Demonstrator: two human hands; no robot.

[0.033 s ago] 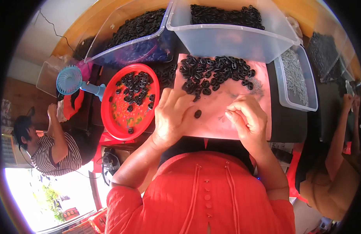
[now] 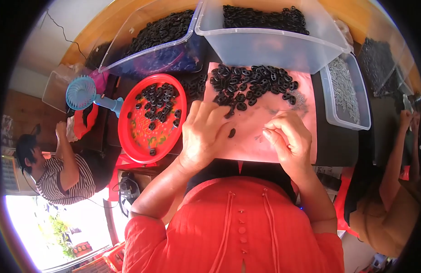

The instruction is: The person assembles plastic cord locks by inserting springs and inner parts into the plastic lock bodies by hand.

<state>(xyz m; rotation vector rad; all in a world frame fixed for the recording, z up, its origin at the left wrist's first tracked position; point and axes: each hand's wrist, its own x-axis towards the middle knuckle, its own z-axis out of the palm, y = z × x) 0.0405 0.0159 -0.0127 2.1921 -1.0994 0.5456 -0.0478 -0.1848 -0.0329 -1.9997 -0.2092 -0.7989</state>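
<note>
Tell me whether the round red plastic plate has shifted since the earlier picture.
No. The round red plastic plate sits in the same place beside the pink mat.

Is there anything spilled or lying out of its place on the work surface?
Nothing looks spilled. One black ring lies alone on the pink mat, apart from the main pile, just beside the left hand. The red tray holds its rings loosely scattered.

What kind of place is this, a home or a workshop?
Probably a small, informal workshop for sorting or assembling parts by hand. Clear plastic bins brim with small black rings, more lie on a pink mat and a red tray, and other people sit working alongside.
</note>
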